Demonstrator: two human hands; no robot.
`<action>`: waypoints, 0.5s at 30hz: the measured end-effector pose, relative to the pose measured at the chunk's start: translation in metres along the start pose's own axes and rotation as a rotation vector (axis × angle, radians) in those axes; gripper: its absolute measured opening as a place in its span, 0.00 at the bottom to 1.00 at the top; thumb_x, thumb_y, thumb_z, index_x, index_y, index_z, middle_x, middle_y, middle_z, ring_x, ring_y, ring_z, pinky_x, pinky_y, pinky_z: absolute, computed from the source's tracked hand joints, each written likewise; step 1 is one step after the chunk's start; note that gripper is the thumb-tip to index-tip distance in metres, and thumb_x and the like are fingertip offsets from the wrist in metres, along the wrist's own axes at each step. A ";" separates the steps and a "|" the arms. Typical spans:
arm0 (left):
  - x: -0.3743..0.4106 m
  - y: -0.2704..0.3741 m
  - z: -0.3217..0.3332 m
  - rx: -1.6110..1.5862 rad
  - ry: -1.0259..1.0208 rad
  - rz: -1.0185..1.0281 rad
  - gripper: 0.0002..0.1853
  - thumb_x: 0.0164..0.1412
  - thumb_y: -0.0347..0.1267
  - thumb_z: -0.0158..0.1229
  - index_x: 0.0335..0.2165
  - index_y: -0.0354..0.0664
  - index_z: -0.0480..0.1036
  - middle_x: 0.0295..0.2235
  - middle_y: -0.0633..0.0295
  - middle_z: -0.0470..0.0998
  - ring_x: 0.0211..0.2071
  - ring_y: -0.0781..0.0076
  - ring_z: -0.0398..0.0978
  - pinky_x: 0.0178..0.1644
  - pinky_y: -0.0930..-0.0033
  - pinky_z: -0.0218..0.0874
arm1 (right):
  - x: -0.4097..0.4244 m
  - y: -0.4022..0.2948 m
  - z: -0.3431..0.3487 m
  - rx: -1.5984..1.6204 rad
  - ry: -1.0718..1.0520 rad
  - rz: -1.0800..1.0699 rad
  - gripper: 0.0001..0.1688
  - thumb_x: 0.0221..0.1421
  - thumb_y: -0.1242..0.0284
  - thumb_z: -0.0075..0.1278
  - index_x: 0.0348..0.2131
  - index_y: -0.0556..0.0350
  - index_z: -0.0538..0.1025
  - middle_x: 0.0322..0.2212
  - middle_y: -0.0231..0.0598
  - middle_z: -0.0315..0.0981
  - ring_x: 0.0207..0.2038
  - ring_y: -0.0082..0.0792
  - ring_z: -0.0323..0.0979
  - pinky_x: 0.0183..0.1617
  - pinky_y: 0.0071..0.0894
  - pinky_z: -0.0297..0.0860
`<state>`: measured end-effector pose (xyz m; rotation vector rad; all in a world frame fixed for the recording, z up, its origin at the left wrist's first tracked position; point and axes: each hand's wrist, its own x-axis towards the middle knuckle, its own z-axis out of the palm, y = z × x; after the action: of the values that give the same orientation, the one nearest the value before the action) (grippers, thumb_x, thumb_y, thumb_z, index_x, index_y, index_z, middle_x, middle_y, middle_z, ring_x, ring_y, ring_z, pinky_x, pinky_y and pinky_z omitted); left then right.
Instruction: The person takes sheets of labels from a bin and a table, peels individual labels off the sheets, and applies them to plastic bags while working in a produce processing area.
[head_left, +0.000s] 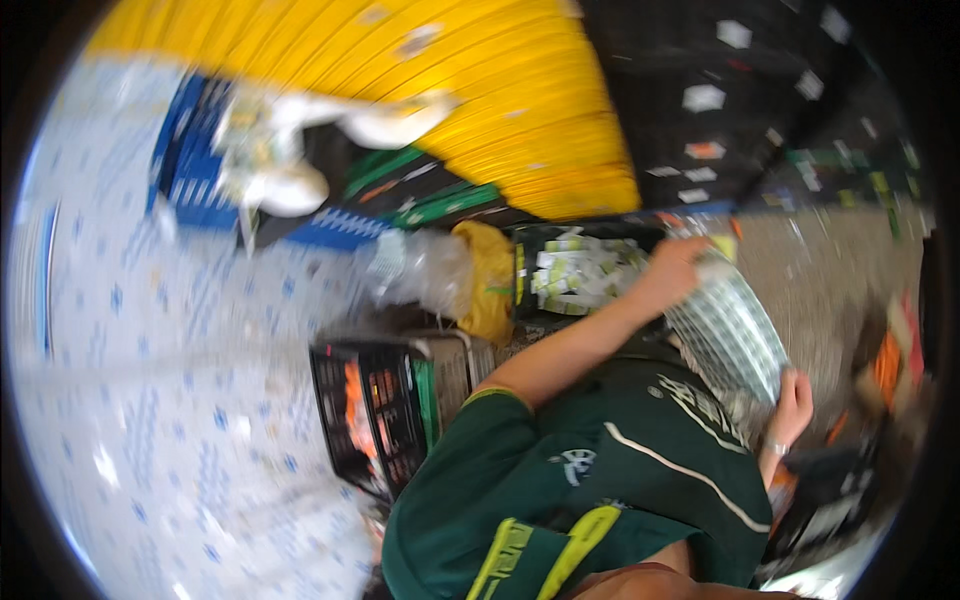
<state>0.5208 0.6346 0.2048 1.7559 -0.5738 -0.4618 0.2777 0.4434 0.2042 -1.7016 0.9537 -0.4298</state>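
Note:
A pale greenish sheet with rows of small squares (731, 326), blurred and shiny, is stretched between my two hands in front of my dark green shirt. My left hand (671, 270) grips its upper end, with the forearm crossing in front of a black crate (523, 289). Many white and light-green pieces (577, 274) fill that crate. At the sheet's lower end is my right hand (793, 405), its fingers closed on the edge and a band around the wrist. What the sheet is made of cannot be told.
Left of the crate lie a yellow cloth or bag (484, 289) and clear plastic (427, 270). Another black crate (367, 412) holds orange items. A blue crate (195, 169) stands by a yellow ribbed surface (487, 75). Dark, blurred objects (825, 487) lie at lower right.

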 end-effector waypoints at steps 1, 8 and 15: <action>-0.001 0.014 -0.007 -0.110 -0.041 0.005 0.17 0.51 0.37 0.63 0.38 0.38 0.76 0.32 0.54 0.79 0.35 0.67 0.77 0.42 0.67 0.65 | 0.004 0.004 0.003 -0.068 0.019 -0.067 0.10 0.57 0.72 0.51 0.27 0.61 0.75 0.23 0.21 0.65 0.27 0.16 0.58 0.31 0.18 0.58; -0.047 -0.005 -0.032 -0.239 0.123 0.000 0.16 0.53 0.36 0.61 0.37 0.35 0.73 0.33 0.52 0.77 0.37 0.61 0.76 0.42 0.65 0.64 | 0.046 0.023 0.016 0.306 -0.280 0.127 0.13 0.60 0.70 0.50 0.41 0.60 0.73 0.37 0.30 0.71 0.38 0.22 0.67 0.46 0.23 0.63; -0.078 -0.019 -0.069 -0.144 0.417 -0.014 0.19 0.53 0.38 0.62 0.38 0.33 0.74 0.34 0.51 0.78 0.37 0.59 0.77 0.40 0.63 0.65 | 0.060 -0.020 0.070 0.202 -0.532 -0.003 0.09 0.58 0.75 0.53 0.39 0.58 0.74 0.33 0.29 0.71 0.36 0.21 0.67 0.42 0.21 0.65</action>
<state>0.5011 0.7388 0.2049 1.6557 -0.2261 -0.1330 0.3706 0.4425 0.1878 -1.5203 0.5000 -0.0590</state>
